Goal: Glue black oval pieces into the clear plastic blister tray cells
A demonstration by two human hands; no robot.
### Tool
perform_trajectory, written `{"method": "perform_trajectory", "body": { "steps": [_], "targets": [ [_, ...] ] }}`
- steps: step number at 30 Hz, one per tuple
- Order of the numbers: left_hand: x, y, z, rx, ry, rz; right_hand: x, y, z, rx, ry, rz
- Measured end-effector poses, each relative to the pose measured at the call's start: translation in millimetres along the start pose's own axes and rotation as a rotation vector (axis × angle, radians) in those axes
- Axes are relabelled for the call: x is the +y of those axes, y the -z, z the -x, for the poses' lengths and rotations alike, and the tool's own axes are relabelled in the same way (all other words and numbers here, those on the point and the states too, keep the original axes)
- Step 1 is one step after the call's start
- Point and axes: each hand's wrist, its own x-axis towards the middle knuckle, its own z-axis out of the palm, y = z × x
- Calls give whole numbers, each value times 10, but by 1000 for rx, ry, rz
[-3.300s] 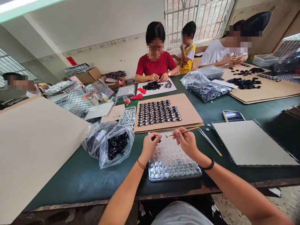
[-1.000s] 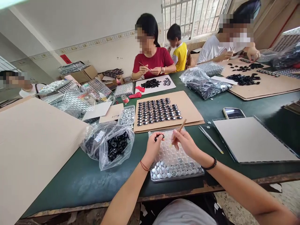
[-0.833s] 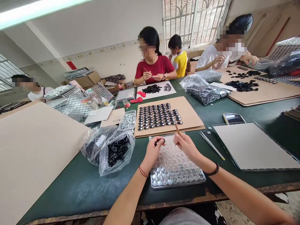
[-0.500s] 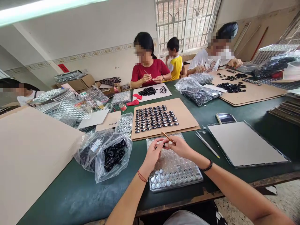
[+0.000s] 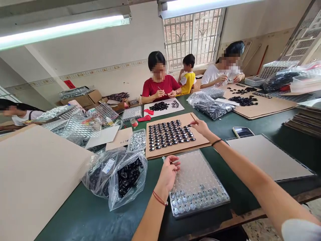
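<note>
My right hand [image 5: 200, 129] is closed round a thin wooden stick [image 5: 194, 118]; its fingertips are at a black oval piece at the right end of a row. Several rows of such black pieces with pale, shiny centres [image 5: 170, 135] lie on a brown cardboard sheet [image 5: 200, 142]. My left hand [image 5: 170, 169] is over the left edge of a clear plastic tray [image 5: 198, 167], fingers curled. Something small and dark shows between them, too small to name. Round silvery pieces [image 5: 187, 201] fill the tray's near rows.
An open plastic bag of black pieces [image 5: 129, 177] and a tub of small silvery parts [image 5: 137, 140] stand left. Right are a grey board [image 5: 271, 157] and a phone [image 5: 242, 132]. Two people [image 5: 160, 83] [image 5: 223, 73] work across the table; a child stands behind.
My right hand has moved from beside my left hand over the tray, forward and right to the rows on the cardboard, with the stick. My left hand stayed by the tray. The view tilted up.
</note>
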Motion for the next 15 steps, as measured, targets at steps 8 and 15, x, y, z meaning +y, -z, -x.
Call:
{"method": "perform_trajectory", "body": {
  "steps": [8, 15],
  "targets": [
    [70, -3, 14, -4, -60, 132, 63, -405, -505, -128, -79, 167],
    [118, 6, 25, -29, 37, 178, -27, -399, -519, -145, -79, 63]
  ]
}}
